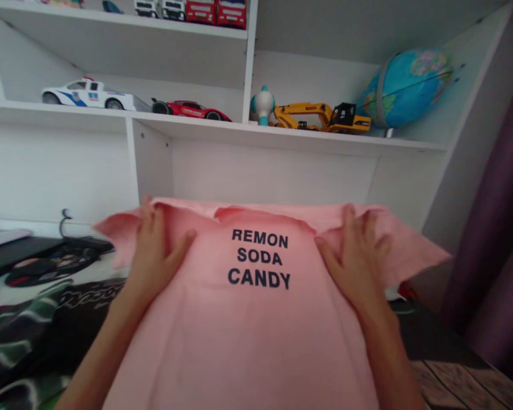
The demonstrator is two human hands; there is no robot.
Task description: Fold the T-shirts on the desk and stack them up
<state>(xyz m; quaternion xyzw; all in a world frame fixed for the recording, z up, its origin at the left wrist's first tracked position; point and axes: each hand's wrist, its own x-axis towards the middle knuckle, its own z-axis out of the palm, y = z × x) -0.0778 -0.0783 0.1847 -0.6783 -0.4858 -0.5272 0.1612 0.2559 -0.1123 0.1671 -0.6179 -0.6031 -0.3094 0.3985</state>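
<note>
Pink T-shirt [256,336] spread between the hands, chest height, printed front towards the wearer of the camera. Left hand [156,245] grips one shoulder, right hand [359,256] the other; thumbs splayed on the front. Cloth looks light, soft, limp, not fragile; sleeves droop outside the grip. Shoulder seams seem the best hold. Dark clothing [85,307] lies at left. Behind: white shelving unit [214,128], toy excavator [325,117], globe [410,85]; purple curtain [491,199] at right.
</note>
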